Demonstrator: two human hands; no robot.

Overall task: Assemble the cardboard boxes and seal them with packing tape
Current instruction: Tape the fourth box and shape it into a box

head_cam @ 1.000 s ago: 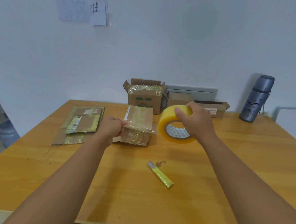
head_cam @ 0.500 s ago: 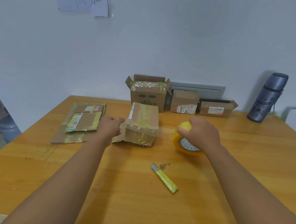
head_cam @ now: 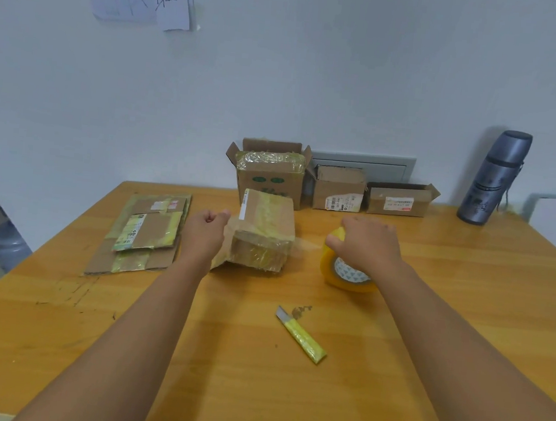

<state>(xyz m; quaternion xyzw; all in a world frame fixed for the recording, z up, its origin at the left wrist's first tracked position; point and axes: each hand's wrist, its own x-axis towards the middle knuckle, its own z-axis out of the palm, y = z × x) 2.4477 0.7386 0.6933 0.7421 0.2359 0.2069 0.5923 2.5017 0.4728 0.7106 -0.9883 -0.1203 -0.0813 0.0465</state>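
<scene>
Left hand [head_cam: 204, 234]: fingers curled, pinching clear tape end against left face of small cardboard box [head_cam: 262, 231], likely anchoring the strip.
Right hand [head_cam: 366, 244]: fingers bent over top of yellow tape roll [head_cam: 345, 267], right of box, roll edge down on table [head_cam: 253, 377]; strip taut between roll and box, presumably ready for cutting.
Yellow utility knife [head_cam: 302, 335]: nearer than box, untouched.
Flattened cartons [head_cam: 145, 235]: left of box.
Open boxes [head_cam: 336, 187]: behind box.

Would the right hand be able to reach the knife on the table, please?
Probably yes: the knife lies in the open, with nothing on it, nearer the person than the right hand, but that hand holds the tape roll and must let go first.
</scene>
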